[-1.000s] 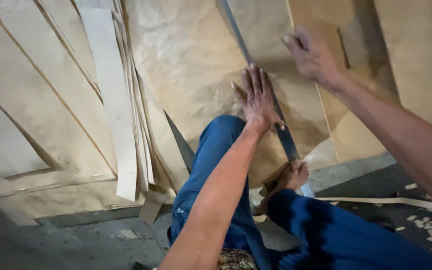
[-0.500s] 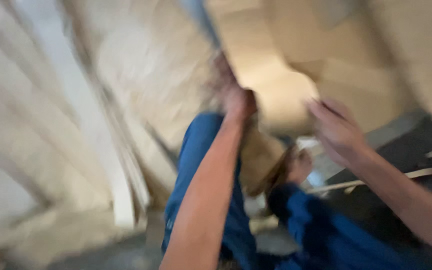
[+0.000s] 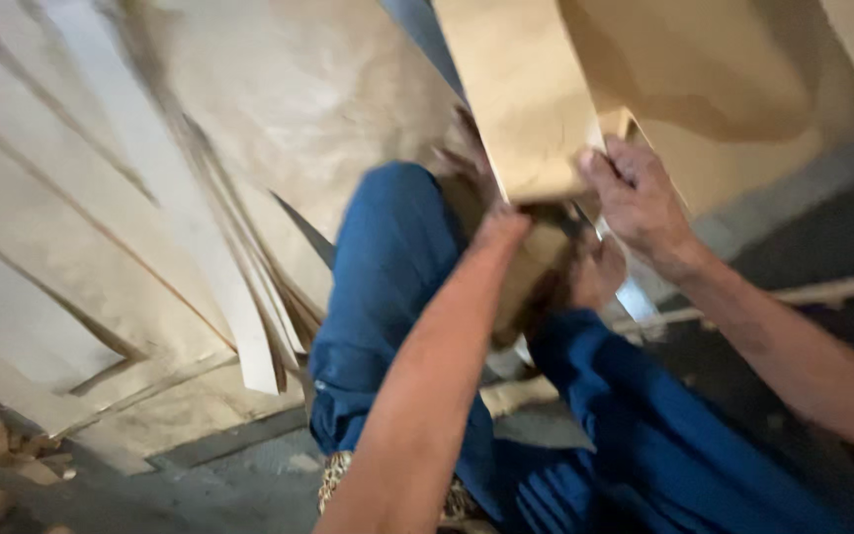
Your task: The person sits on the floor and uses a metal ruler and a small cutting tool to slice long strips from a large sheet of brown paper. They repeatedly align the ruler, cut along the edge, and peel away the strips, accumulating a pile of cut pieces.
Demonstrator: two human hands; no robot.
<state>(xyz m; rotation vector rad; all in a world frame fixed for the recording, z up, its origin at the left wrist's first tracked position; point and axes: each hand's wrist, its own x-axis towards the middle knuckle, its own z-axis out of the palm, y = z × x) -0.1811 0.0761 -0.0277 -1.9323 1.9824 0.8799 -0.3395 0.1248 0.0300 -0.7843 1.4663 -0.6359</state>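
A wide tan veneer strip (image 3: 516, 99) slants down from the top of the view to my lap. My right hand (image 3: 635, 198) grips its lower right edge, thumb on the front face. My left hand (image 3: 491, 213) reaches under the strip's lower end; it is blurred and its fingers are mostly hidden behind the strip. A long grey metal blade (image 3: 422, 35) runs diagonally behind the strip, and its shiny lower end (image 3: 637, 297) shows beside my bare foot (image 3: 595, 277). My legs in blue trousers (image 3: 397, 267) are folded beneath.
Large pale veneer sheets (image 3: 279, 109) cover the floor ahead and to the left, with narrow offcut strips (image 3: 239, 316) fanned beside my knee. More sheets (image 3: 724, 89) curl at the upper right. Dark concrete floor (image 3: 803, 247) lies to the right, and scraps (image 3: 2, 455) at lower left.
My right hand came down from the far sheets and took hold of the veneer strip, pulling it toward my lap. The left hand left the metal blade and moved under the strip.
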